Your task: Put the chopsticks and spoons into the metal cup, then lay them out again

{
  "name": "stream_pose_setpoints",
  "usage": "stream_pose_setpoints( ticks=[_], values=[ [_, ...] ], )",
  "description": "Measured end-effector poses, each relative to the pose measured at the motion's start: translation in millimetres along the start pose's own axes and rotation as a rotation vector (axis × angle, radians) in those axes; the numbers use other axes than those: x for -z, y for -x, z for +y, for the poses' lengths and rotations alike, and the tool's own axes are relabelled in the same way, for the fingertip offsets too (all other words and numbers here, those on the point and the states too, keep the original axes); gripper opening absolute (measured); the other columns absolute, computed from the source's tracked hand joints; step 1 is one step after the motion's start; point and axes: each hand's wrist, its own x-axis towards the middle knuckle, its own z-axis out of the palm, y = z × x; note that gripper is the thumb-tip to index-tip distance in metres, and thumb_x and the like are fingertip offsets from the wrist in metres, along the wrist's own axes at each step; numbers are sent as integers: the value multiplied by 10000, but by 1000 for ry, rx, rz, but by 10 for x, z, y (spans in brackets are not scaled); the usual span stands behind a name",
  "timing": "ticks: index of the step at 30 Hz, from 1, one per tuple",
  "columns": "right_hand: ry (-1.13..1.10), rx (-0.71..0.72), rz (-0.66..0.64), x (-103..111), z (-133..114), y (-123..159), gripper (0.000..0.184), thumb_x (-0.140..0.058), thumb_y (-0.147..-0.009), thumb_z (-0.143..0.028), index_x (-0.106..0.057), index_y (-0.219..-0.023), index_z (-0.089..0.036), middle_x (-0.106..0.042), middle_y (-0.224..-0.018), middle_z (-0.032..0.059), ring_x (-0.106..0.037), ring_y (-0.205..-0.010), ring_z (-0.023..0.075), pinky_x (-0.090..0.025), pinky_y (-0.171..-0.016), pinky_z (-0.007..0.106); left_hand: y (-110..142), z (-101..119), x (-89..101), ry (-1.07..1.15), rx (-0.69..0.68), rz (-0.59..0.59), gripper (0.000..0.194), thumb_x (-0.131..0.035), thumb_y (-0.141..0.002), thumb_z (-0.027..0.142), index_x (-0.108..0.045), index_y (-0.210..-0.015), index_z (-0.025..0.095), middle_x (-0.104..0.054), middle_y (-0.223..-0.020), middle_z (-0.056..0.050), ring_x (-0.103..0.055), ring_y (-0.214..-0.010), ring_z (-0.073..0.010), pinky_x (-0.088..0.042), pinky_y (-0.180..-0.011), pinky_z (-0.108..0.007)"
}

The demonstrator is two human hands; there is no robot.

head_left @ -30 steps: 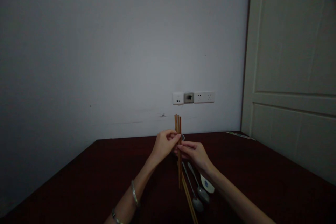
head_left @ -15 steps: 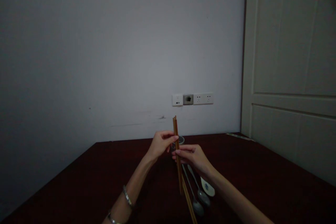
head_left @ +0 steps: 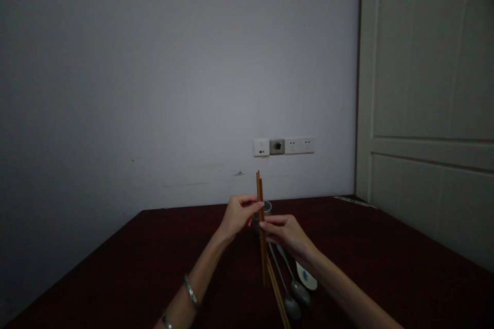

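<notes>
Both hands hold a bundle of brown wooden chopsticks [head_left: 260,187] upright above a dark red table [head_left: 116,267]. My left hand [head_left: 239,214] pinches the bundle near its top, fingers closed. My right hand [head_left: 285,234] grips it a little lower, fingers closed too. Behind the hands a small grey cup [head_left: 267,208] peeks out, mostly hidden. Another chopstick [head_left: 278,298] lies on the table below the bundle.
Two metal spoons [head_left: 291,298] and a white ceramic spoon [head_left: 307,278] lie on the table under my right forearm. A white wall with a row of sockets [head_left: 284,146] is behind. A pale door [head_left: 428,103] stands to the right.
The chopsticks have drawn together into a tighter bundle and tilted slightly; both hands stayed almost in place with small finger shifts.
</notes>
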Motion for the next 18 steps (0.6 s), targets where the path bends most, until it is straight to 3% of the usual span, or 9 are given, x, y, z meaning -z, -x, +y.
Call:
stream_pose_setpoints(
  ticks=[9, 18],
  values=[
    [130, 111, -20, 81, 62, -77, 378, -702, -598, -404, -709, -852, -125, -682, -745, 79, -588, -691, 178, -444, -690, 307, -10, -18, -1, 26, -25, 15, 339, -664, -624, 420, -615, -647, 86, -487, -428, 36, -357, -309, -35, -250, -311, -164],
    [194, 112, -5, 62, -21, -23, 310, -685, -623, -398, -709, -741, -112, -662, -687, 64, -570, -653, 163, -422, -642, 284, 3, -29, -1, 33, -19, 34, 352, -673, -620, 422, -628, -693, 80, -545, -505, 8, -387, -317, -38, -277, -308, -164]
  ],
)
